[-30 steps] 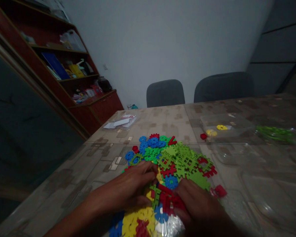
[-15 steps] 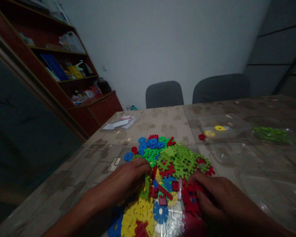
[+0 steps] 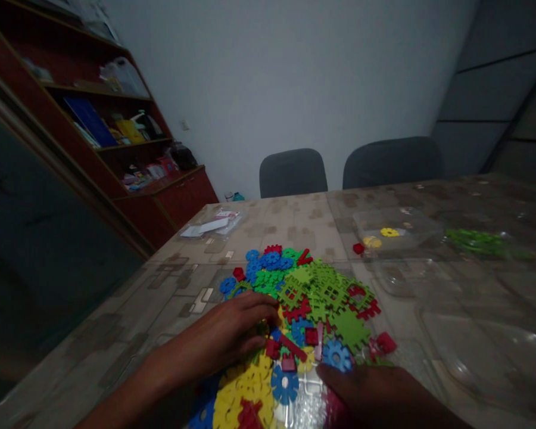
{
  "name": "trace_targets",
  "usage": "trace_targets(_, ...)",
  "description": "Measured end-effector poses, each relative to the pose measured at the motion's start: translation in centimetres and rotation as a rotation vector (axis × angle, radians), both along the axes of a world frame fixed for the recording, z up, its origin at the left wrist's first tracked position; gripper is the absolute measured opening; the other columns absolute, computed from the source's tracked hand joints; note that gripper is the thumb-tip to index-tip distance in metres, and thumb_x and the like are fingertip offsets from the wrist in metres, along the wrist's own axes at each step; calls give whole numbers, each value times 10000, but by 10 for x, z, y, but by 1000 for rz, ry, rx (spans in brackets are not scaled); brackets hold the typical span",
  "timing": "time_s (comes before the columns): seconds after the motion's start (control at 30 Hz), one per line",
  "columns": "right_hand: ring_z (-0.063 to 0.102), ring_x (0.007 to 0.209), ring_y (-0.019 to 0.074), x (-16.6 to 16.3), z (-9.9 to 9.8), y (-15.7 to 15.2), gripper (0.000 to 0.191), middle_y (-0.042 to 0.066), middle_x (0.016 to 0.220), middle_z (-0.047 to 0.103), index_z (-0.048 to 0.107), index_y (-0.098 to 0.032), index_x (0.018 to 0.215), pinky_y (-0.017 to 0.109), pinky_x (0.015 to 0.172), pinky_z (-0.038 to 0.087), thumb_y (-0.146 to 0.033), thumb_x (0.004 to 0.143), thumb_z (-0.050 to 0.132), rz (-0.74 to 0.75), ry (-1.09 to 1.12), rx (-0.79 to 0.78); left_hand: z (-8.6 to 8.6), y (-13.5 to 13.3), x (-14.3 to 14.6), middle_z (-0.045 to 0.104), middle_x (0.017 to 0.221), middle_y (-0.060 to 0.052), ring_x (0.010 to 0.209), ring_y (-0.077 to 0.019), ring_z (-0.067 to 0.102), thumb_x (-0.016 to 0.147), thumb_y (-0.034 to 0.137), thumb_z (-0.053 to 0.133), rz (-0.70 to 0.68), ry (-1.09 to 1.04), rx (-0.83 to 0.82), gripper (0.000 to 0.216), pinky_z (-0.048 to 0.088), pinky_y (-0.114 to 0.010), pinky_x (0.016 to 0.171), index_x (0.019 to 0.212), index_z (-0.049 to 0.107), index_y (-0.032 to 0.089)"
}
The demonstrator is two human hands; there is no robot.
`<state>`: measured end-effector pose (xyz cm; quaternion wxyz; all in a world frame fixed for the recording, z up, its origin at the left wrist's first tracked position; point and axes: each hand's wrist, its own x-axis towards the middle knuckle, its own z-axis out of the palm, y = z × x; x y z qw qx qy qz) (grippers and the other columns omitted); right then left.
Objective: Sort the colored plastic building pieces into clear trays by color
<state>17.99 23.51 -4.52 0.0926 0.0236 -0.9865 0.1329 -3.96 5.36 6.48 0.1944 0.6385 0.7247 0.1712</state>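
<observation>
My left hand [image 3: 232, 328] reaches over the left side of a pile of plastic building pieces, palm down. Its fingers are loosely bent, with the thumb apart from them, and it appears to hold nothing. My right hand [image 3: 370, 387] is low at the pile's near right; the thumb points left, below a blue notched disc [image 3: 337, 356], and the other fingers are hidden. Between the hands lie another blue disc [image 3: 284, 384], a dark red stick [image 3: 293, 347] and small red blocks [image 3: 288, 362]. Yellow pieces [image 3: 245, 384] fill the near left, and green lattice squares [image 3: 333, 292] the right.
Clear plastic trays [image 3: 486, 339] stand at the right, one with light green pieces [image 3: 476, 241]. Yellow discs [image 3: 389, 232] lie in another. Papers in a plastic sleeve [image 3: 212, 225] rest at the table's far left. Two grey chairs [image 3: 293, 174] stand behind the table.
My right hand has moved down toward me, and the red lattice piece at its thumb is out of sight. A blue disc and a green square now show there. My left hand's fingers have spread somewhat.
</observation>
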Motion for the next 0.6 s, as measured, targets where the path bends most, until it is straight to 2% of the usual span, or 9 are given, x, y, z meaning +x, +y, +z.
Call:
trace_targets(0.13,674,631,220,-19,-12,-4,343,41,780,730,697,-235,986,251,496,443,-328,661,753,18,-102,-31,1,3,3,584,1359,-58,1212,-240,562,965,162,571,-10,9,0,315,463,-390,1030,1249,606,295)
trace_targets(0.27,658,737,236,-36,-9,-9,450,36,863,714,693,-241,940,289,559,467,-385,550,863,63,-156,-99,2,2,2,593,1345,-64,1200,-239,572,965,154,552,-19,45,17,303,478,-380,1014,1232,618,280)
trace_targets(0.33,647,746,222,-36,1,-9,397,33,877,703,673,-232,950,294,593,467,-285,596,844,68,-97,-143,1,0,-4,587,1354,-70,1214,-241,564,974,169,540,-7,79,49,293,473,-388,1022,1238,615,271)
trace_targets(0.43,648,775,201,-26,25,-2,338,24,915,700,633,-231,1002,283,633,457,-107,698,711,25,-26,-263,-3,-6,-21,571,1383,-77,1275,-249,524,986,196,528,61,131,85,314,436,-425,1074,1288,583,267)
trace_targets(0.53,647,770,188,-14,48,8,292,22,916,694,600,-227,1030,279,645,452,-72,783,592,-25,-63,-359,-7,-14,-37,537,1429,-89,1338,-269,472,990,234,532,135,167,107,311,386,-463,1124,1297,581,251)
trace_targets(0.6,643,761,186,-9,54,12,251,22,886,689,600,-226,1008,276,647,455,-82,806,560,-22,-89,-371,-9,-22,-41,491,1477,-95,1373,-282,436,989,282,546,146,175,118,347,360,-478,1144,1335,557,254)
